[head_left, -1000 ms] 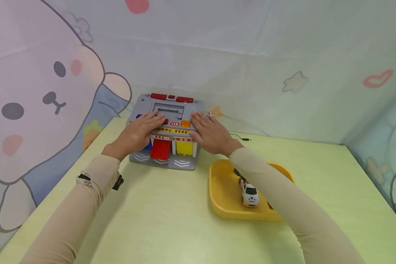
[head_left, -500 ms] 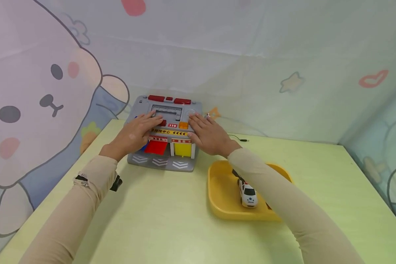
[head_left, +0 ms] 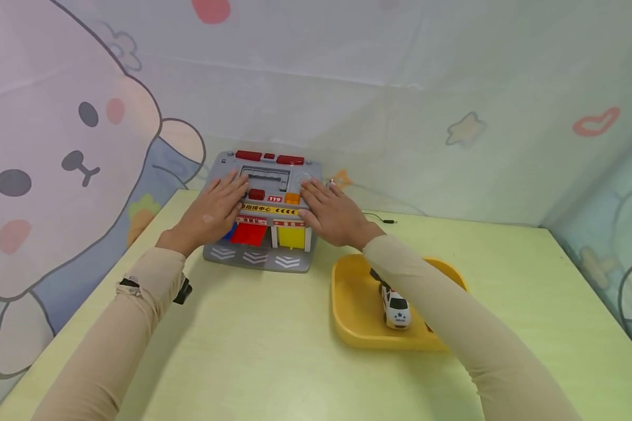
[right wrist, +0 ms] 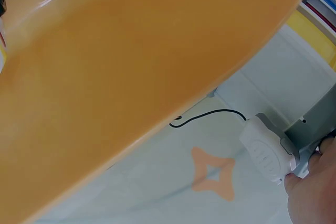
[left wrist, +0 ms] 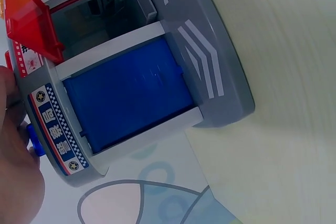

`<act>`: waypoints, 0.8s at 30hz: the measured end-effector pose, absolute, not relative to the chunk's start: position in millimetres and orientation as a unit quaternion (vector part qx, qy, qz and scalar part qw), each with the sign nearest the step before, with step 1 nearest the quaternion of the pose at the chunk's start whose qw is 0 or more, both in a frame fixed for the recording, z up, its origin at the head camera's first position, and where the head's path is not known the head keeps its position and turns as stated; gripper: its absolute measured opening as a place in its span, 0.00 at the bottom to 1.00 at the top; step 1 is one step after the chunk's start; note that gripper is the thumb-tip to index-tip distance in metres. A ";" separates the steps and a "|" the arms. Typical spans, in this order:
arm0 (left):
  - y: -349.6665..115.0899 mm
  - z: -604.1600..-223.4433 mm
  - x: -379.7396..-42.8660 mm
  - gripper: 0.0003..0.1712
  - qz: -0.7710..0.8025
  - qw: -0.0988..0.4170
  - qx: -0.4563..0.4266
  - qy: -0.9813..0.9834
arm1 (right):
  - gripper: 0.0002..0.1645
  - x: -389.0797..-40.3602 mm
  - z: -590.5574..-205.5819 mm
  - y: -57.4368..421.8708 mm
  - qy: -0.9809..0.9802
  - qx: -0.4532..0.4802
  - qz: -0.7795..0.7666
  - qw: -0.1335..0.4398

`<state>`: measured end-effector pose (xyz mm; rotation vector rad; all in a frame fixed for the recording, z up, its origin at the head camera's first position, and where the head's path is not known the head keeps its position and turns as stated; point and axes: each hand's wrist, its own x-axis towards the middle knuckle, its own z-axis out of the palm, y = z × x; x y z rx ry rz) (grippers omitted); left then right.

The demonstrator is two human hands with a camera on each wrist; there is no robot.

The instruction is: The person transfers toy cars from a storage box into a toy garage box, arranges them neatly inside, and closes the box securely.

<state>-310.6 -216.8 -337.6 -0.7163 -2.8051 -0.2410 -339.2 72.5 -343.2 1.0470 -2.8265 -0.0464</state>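
Observation:
A grey toy garage (head_left: 226, 166) stands at the back left. Its red door (head_left: 248, 234) is swung up, with a dark bay behind it in the left wrist view. The yellow door (head_left: 292, 238) and blue door (left wrist: 128, 95) hang down. My left hand (head_left: 213, 207) lies with straight fingers on the roof's left side, left of the red button (head_left: 256, 194); a blue button (left wrist: 35, 140) is beside it. My right hand (head_left: 337, 213) rests flat on the roof's right side, fingertips right by the orange button (head_left: 292, 199).
A yellow tray (head_left: 342, 318) stands at the front right, partly under my right forearm. In it lies a white police car (head_left: 397, 310). A white box (right wrist: 268, 148) with a black cable (right wrist: 210, 113) sits at the garage's right side. A patterned cloth (head_left: 400, 117) hangs behind.
The red door has swung up from hanging lower. My left hand has slid left, away from the red button. My right hand stays on the roof.

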 end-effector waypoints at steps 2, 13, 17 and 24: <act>-216.7 -338.9 -310.9 0.32 -0.074 0.120 -0.244 -0.959 | 0.40 -338.8 -342.3 72.5 -0.937 0.344 -0.016 0.061; -215.8 -339.9 -313.7 0.31 -0.055 0.130 -0.239 -0.961 | 0.40 -339.5 -341.3 73.4 -0.936 0.345 -0.021 0.066; -216.8 -342.2 -313.9 0.32 -0.048 0.134 -0.245 -0.959 | 0.41 -340.2 -343.3 72.7 -0.937 0.343 -0.018 0.065; -217.1 -346.5 -313.9 0.31 -0.037 0.146 -0.255 -0.955 | 0.41 -339.4 -346.9 72.0 -0.937 0.343 -0.014 0.061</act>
